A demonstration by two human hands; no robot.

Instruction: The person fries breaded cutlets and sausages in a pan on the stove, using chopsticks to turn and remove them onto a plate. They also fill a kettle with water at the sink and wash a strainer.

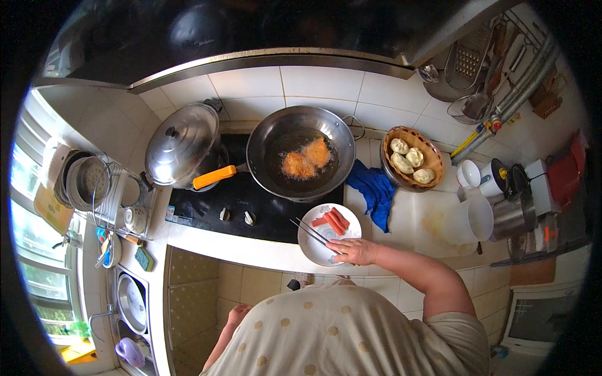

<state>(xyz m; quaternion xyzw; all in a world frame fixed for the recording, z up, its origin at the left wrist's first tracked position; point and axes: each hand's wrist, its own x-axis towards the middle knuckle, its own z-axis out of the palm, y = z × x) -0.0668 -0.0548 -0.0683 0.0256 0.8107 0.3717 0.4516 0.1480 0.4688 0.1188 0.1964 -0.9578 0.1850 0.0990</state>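
My right hand (355, 251) lies over the near right rim of a white plate (308, 254), with its fingers on a pair of chopsticks (310, 232); whether it grips them is unclear. Several red sausage pieces (335, 221) rest on the plate. My left hand (239, 312) hangs low beside my body, away from the counter, its fingers partly hidden. Two golden, breaded pieces (305, 159) bubble in oil in a steel wok (345, 174). The wok's orange handle (214, 177) points left.
A lidded steel pot (181, 145) stands left of the wok on the black stove (282, 223). Right of it are a blue cloth (376, 192) and a wicker basket (437, 150) of buns. A dish rack (108, 207) and sink (132, 303) are left; a plastic container (470, 220) stands right.
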